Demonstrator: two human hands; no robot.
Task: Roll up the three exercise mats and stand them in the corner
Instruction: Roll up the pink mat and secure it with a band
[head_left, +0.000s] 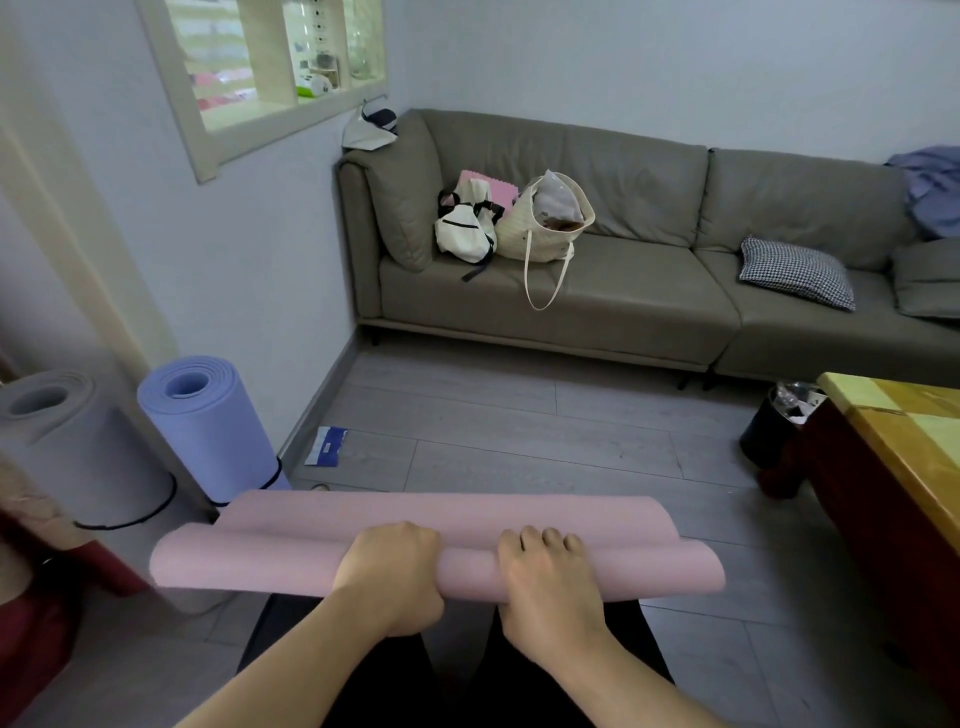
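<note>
Under both hands, the left hand (390, 569) and right hand (545, 569) curl around the pink mat (291, 556), lying crosswise, while standing rolled mats (208, 421) wait far left.

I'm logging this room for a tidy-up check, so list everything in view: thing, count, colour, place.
pink mat: 1, pink, partly rolled, held in front
blue mat: 1, blue, rolled, upright by left wall
grey mat: 1, grey, rolled, upright, far left
sofa: 1, grey-brown, back wall
bags: 2, white and cream, on sofa
checked cushion: 1, black-white, sofa seat
bin: 1, black, beside table
table: 1, yellow-green top, right
packet: 1, blue-white, floor
left hand: grips pink mat
right hand: grips pink mat
</note>
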